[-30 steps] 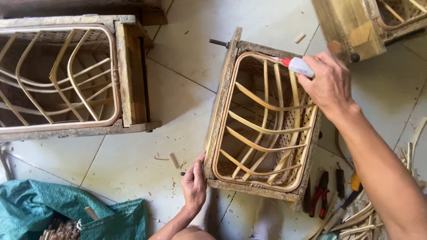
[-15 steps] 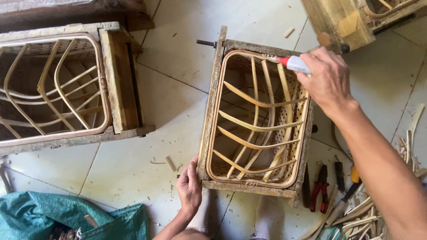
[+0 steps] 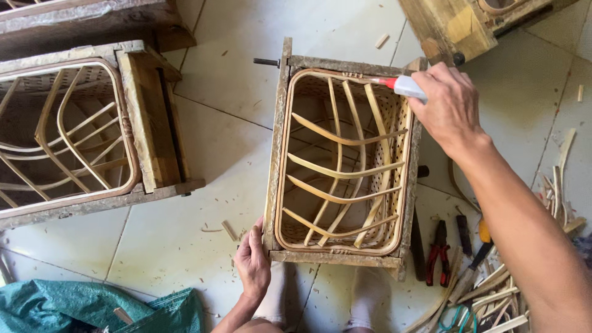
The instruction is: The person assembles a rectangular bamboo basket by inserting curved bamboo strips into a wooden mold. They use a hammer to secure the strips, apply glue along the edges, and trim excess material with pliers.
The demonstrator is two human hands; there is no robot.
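1. The rattan basket (image 3: 340,166) sits in its wooden frame (image 3: 279,154) on the tiled floor (image 3: 228,80), between your feet; it looks light, its thin strips springy and probably easy to crack.
2. Your left hand (image 3: 253,264) clasps the frame's near left corner, likely the stiffest hold.
3. Your right hand (image 3: 449,106) is clenched around a small glue tube (image 3: 404,86), its red tip at the basket's far rim.
4. Pliers (image 3: 438,250) lie right of the frame.

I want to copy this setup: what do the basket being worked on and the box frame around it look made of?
The basket looks like rattan or bamboo: pale tan bent strips, open woven walls, unvarnished. The frame appears to be rough, weathered grey-brown wood. The right hand holds a small white tube with a red tip, probably plastic.
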